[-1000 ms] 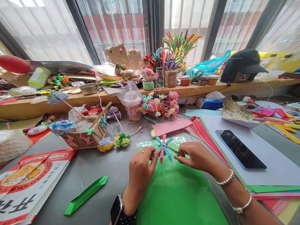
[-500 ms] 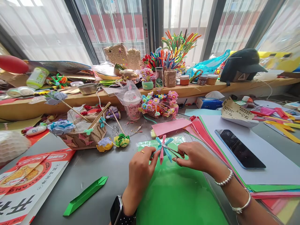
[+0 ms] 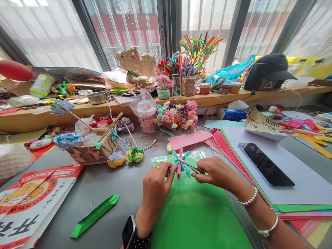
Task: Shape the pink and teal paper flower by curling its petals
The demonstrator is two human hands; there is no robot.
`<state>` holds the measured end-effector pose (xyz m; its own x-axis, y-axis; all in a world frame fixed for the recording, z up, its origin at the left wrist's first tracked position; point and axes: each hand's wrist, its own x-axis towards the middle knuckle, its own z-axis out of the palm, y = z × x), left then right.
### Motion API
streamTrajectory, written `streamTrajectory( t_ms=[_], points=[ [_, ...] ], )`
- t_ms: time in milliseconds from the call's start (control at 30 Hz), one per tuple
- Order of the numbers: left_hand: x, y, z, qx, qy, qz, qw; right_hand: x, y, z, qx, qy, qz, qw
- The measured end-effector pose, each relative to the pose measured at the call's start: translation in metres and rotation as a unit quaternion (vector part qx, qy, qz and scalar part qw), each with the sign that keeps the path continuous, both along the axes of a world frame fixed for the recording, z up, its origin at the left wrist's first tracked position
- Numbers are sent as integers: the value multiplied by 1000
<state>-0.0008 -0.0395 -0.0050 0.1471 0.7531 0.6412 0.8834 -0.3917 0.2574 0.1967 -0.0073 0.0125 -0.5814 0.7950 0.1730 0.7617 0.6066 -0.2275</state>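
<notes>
My left hand (image 3: 157, 185) pinches one petal side of a pink and blue folded-paper flower (image 3: 179, 174) between thumb and fingers. In my right hand (image 3: 214, 172) is a pair of scissors (image 3: 192, 167), its finger loops gripped and its blades reaching across the flower's middle. Both hands are above a green sheet in a clear plastic sleeve (image 3: 194, 214). A folded green paper strip (image 3: 95, 216) lies on the table left of my left hand.
A phone (image 3: 266, 164) rests on stacked coloured paper (image 3: 303, 186) at right. To the left are a printed paper bag (image 3: 38, 204) and a cardboard box (image 3: 90, 154) with paper flowers. Behind stand a plastic cup (image 3: 147, 119) and small crocheted-looking flowers (image 3: 171, 116).
Hardly anything differs. The scissors and my right fingers have shifted very slightly at the flower, while my left hand keeps its hold.
</notes>
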Motion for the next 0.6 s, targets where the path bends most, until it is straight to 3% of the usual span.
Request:
streamTrajectory(
  t_ms=[433,600],
  points=[
    [-2,1,-4,-21,-10,6,1000,1,2,0,8,-4,2,1000],
    [0,-1,-2,-69,-57,1,996,2,1,1,9,-6,0,1000]
  ],
)
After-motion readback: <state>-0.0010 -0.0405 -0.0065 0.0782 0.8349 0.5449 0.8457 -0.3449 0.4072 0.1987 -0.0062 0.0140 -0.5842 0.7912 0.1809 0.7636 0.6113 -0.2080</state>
